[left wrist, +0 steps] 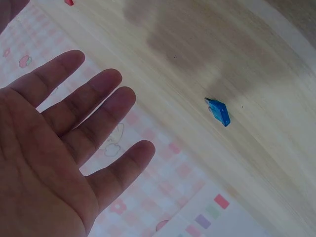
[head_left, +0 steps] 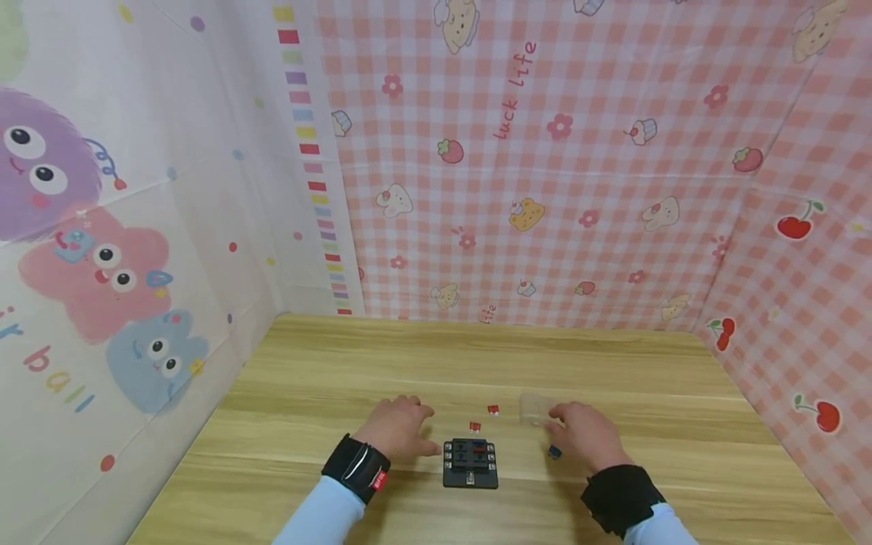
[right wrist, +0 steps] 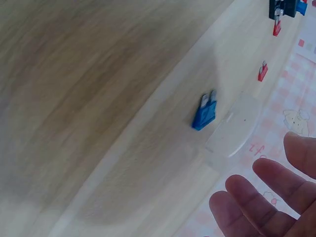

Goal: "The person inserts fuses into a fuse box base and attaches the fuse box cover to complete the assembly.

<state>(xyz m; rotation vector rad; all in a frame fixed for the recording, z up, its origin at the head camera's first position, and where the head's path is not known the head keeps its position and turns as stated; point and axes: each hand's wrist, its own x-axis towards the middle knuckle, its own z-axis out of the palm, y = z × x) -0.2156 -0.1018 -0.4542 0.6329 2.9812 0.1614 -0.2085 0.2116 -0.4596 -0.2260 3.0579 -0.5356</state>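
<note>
A black fuse block (head_left: 470, 477) lies on the table between the hands, with a red and a blue fuse in its upper right part. My left hand (head_left: 398, 428) hovers left of it, fingers spread and holding nothing. In the left wrist view a blue blade fuse (left wrist: 218, 112) lies on the wood beyond those fingers. My right hand (head_left: 587, 435), fingers loosely bent and holding nothing, is beside a clear plastic cover (right wrist: 234, 131). Another blue blade fuse (right wrist: 205, 112) lies near that cover. Two red blade fuses (head_left: 474, 428) (head_left: 493, 410) lie behind the block.
The wooden table (head_left: 327, 363) is bounded at the back by a pink checked cloth (head_left: 422, 182). A white cartoon-print cloth (head_left: 232, 197) hangs at the left, and a cherry-print cloth (head_left: 804, 303) at the right.
</note>
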